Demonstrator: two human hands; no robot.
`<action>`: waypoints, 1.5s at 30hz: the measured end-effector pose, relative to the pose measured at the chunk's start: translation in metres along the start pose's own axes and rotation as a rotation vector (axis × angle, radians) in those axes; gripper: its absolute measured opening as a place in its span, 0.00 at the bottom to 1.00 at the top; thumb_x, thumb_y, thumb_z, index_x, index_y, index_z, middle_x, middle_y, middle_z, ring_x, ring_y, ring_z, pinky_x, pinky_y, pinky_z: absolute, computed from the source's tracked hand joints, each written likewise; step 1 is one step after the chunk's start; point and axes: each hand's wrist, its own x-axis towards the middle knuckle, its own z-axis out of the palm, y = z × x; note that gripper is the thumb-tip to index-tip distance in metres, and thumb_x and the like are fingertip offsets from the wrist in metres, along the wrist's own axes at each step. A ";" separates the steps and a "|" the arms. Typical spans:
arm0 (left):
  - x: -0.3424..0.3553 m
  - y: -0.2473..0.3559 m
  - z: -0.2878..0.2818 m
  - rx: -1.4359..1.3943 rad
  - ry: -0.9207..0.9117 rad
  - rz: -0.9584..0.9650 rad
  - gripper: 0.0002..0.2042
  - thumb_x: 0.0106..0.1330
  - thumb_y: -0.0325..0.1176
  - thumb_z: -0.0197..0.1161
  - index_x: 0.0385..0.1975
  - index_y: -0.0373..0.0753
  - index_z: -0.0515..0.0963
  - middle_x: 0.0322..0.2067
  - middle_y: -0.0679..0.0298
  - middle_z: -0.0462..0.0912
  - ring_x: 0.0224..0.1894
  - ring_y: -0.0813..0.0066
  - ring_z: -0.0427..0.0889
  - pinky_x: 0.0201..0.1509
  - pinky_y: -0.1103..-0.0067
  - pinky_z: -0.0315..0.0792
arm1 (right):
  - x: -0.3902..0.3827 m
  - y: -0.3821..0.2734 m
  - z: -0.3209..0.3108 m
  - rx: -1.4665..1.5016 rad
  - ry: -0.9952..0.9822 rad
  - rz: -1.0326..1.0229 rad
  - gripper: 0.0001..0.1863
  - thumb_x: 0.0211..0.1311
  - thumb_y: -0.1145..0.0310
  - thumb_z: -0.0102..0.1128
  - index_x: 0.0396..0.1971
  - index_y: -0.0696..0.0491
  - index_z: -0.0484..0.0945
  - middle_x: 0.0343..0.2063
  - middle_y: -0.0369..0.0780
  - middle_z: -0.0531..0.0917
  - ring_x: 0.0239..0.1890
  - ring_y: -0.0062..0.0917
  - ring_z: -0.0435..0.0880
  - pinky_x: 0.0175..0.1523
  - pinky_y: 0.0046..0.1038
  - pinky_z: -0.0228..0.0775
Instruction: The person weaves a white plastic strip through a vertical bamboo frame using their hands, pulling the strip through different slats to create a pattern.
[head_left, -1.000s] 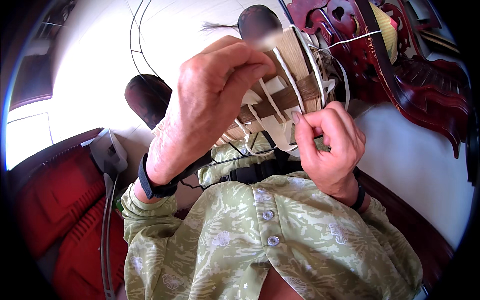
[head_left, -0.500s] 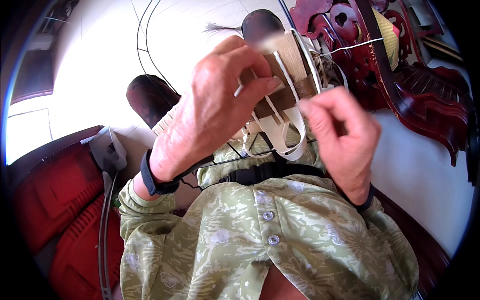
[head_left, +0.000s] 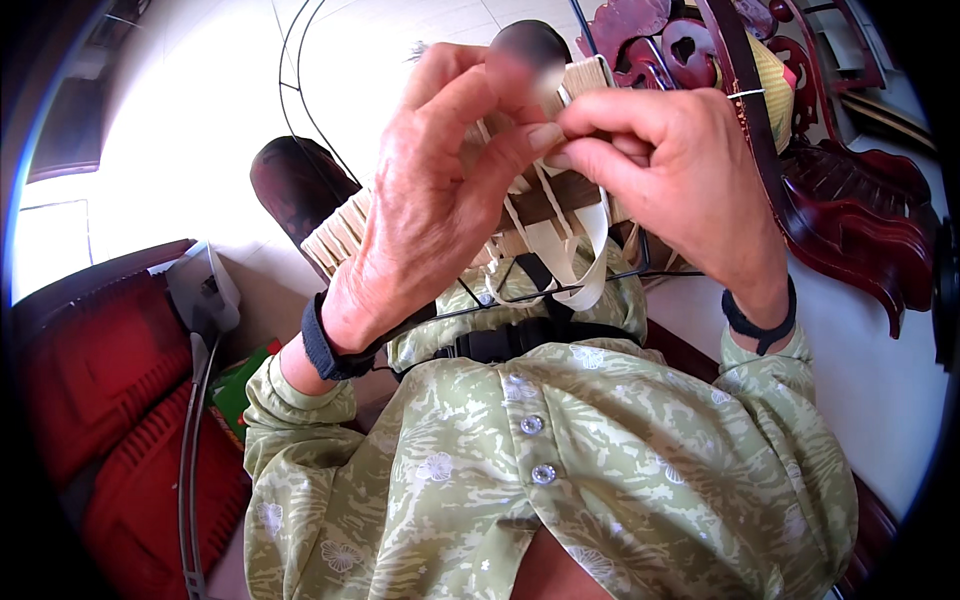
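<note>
Left hand (head_left: 445, 165) and right hand (head_left: 675, 165) meet over woven strips (head_left: 575, 188), fingers pinched, on what I cannot tell; carved chair (head_left: 850, 215) far right.

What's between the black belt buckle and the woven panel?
In the head view, a black wire frame and a hanging loop of pale strip, with green patterned cloth behind them.
</note>
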 end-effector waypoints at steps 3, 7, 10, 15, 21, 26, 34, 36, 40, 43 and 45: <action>-0.006 -0.008 0.003 -0.046 0.054 -0.019 0.08 0.68 0.25 0.67 0.42 0.31 0.78 0.38 0.57 0.76 0.36 0.65 0.78 0.40 0.74 0.73 | 0.005 0.000 0.004 0.116 0.032 0.065 0.04 0.63 0.74 0.70 0.36 0.57 0.86 0.19 0.32 0.80 0.22 0.08 0.70 0.27 0.18 0.61; -0.010 0.001 0.000 -0.032 0.057 -0.142 0.09 0.74 0.31 0.63 0.42 0.30 0.78 0.33 0.57 0.76 0.33 0.66 0.76 0.37 0.73 0.72 | 0.011 -0.013 0.010 0.077 0.109 0.079 0.06 0.66 0.75 0.68 0.41 0.58 0.85 0.23 0.29 0.82 0.27 0.06 0.74 0.31 0.16 0.66; -0.005 -0.001 -0.001 -0.018 0.016 -0.169 0.09 0.73 0.31 0.65 0.40 0.30 0.78 0.34 0.58 0.76 0.32 0.68 0.75 0.36 0.74 0.71 | 0.014 -0.003 0.015 0.205 0.140 0.084 0.05 0.67 0.75 0.67 0.41 0.59 0.85 0.25 0.27 0.83 0.28 0.06 0.75 0.32 0.14 0.65; -0.003 0.009 -0.002 -0.018 -0.022 -0.419 0.11 0.73 0.35 0.68 0.40 0.33 0.79 0.33 0.70 0.81 0.37 0.87 0.76 0.42 0.86 0.72 | 0.021 -0.020 0.014 0.329 0.206 0.169 0.04 0.67 0.77 0.65 0.36 0.62 0.84 0.20 0.34 0.83 0.26 0.09 0.78 0.31 0.18 0.69; 0.004 0.013 0.005 -0.036 -0.046 -0.490 0.11 0.72 0.35 0.69 0.41 0.33 0.80 0.31 0.71 0.83 0.34 0.89 0.79 0.38 0.87 0.74 | 0.024 0.001 0.029 0.528 0.332 0.104 0.03 0.68 0.78 0.64 0.35 0.62 0.83 0.19 0.31 0.82 0.26 0.06 0.75 0.30 0.15 0.66; 0.005 0.007 0.008 -0.085 -0.008 -0.459 0.10 0.73 0.34 0.68 0.44 0.33 0.81 0.30 0.71 0.85 0.32 0.90 0.79 0.36 0.88 0.74 | 0.022 0.003 0.035 0.601 0.383 0.087 0.04 0.69 0.78 0.64 0.37 0.63 0.83 0.22 0.30 0.83 0.26 0.06 0.76 0.31 0.13 0.66; 0.006 0.004 0.011 -0.198 0.108 -0.428 0.09 0.73 0.34 0.67 0.44 0.36 0.82 0.31 0.68 0.88 0.32 0.90 0.81 0.35 0.89 0.74 | 0.021 -0.013 0.026 0.553 0.361 0.129 0.04 0.70 0.78 0.64 0.39 0.63 0.84 0.27 0.32 0.87 0.30 0.07 0.81 0.32 0.11 0.69; 0.005 0.004 0.010 -0.191 0.115 -0.432 0.09 0.73 0.34 0.68 0.44 0.36 0.82 0.31 0.68 0.88 0.32 0.90 0.81 0.34 0.89 0.74 | 0.022 -0.017 0.027 0.491 0.380 0.154 0.04 0.69 0.78 0.64 0.39 0.63 0.84 0.27 0.32 0.87 0.30 0.07 0.81 0.32 0.12 0.69; 0.009 0.002 0.011 -0.197 0.097 -0.450 0.11 0.70 0.37 0.71 0.39 0.34 0.83 0.25 0.68 0.81 0.27 0.87 0.74 0.29 0.84 0.69 | 0.025 -0.008 0.037 0.723 0.458 0.241 0.05 0.69 0.77 0.65 0.39 0.64 0.84 0.25 0.33 0.87 0.28 0.07 0.80 0.31 0.12 0.69; 0.004 -0.005 0.011 -0.138 0.053 -0.367 0.13 0.67 0.38 0.73 0.36 0.33 0.83 0.21 0.65 0.77 0.23 0.81 0.72 0.26 0.79 0.67 | 0.021 -0.001 0.031 0.841 0.409 0.355 0.05 0.70 0.76 0.65 0.40 0.63 0.84 0.24 0.33 0.87 0.26 0.07 0.80 0.30 0.11 0.69; 0.004 0.001 0.002 -0.024 -0.106 -0.414 0.09 0.72 0.35 0.69 0.39 0.34 0.83 0.28 0.75 0.80 0.31 0.92 0.74 0.34 0.89 0.69 | 0.019 0.000 0.031 0.778 0.393 0.332 0.06 0.70 0.75 0.65 0.42 0.62 0.84 0.24 0.34 0.87 0.25 0.08 0.80 0.29 0.10 0.68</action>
